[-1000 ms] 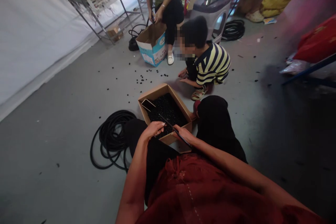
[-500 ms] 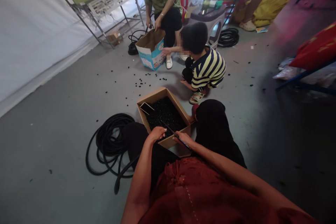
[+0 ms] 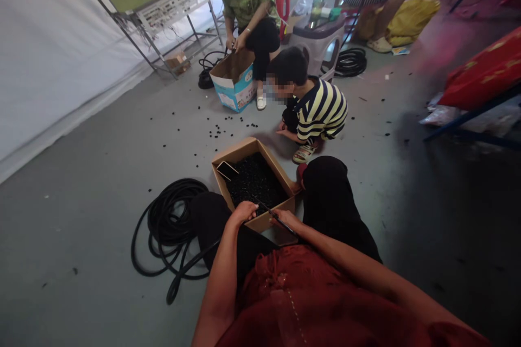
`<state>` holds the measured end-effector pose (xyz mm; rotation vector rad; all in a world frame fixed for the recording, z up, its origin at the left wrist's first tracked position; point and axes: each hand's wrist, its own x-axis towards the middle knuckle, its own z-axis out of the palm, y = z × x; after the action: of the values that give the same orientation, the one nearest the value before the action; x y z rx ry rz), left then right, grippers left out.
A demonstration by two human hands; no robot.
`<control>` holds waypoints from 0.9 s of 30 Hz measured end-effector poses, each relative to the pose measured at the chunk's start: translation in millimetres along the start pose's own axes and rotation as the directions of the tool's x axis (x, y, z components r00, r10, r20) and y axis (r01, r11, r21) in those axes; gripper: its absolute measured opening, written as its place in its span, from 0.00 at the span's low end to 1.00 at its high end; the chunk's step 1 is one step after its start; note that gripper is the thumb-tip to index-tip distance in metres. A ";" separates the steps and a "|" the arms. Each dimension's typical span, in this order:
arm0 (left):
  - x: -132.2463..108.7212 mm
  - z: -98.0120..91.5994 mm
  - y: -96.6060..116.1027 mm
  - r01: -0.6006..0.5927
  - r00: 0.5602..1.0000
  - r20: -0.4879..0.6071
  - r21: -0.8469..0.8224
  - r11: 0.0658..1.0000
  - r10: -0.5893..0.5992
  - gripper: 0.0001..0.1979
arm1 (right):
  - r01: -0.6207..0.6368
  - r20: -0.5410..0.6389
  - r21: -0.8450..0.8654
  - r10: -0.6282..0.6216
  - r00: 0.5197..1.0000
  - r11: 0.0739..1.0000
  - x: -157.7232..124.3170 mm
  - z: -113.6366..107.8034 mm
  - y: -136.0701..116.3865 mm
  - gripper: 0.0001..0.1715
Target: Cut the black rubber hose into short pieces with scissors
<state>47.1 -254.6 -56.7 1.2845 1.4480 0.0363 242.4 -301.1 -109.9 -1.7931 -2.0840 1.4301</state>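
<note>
Right now your right hand (image 3: 284,218) pinches a thin black cable (image 3: 273,216), fingers closed around it, with the cable angled over the near corner of an open cardboard box (image 3: 240,153). That box sits on the grey floor (image 3: 81,276) between your knees, heaped with small black pellets (image 3: 254,181). Your left hand (image 3: 244,212) curls at the box's near rim; you can't tell whether it closes on anything. A black cable coil (image 3: 171,227) lies just beside your left knee. Compared with the earlier frame, less of the thin cable shows beyond your right hand, and the crouching person (image 3: 319,111) has drawn back the arm that reached toward the blue-printed carton (image 3: 234,84).
</note>
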 end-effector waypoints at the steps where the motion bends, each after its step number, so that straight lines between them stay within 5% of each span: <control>1: 0.1 0.3 -0.2 0.002 1.000 -0.003 -0.002 1.000 -0.002 0.21 | -0.004 -0.001 0.001 0.004 1.000 1.000 0.8 0.4 2.1 0.13; 14: 3.6 1.9 -5.0 0.009 0.999 -0.030 -0.045 0.999 -0.010 0.21 | -0.005 -0.023 0.052 0.006 1.000 0.999 3.9 2.7 13.2 0.13; 27: -3.1 1.5 2.5 -0.016 1.000 0.009 -0.053 0.998 0.017 0.10 | -0.006 -0.045 0.225 0.017 0.999 0.974 2.9 2.0 14.1 0.10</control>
<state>49.0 -256.7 -53.6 1.2520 1.4193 0.0788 251.0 -301.4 -121.6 -1.7351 -1.8088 1.5403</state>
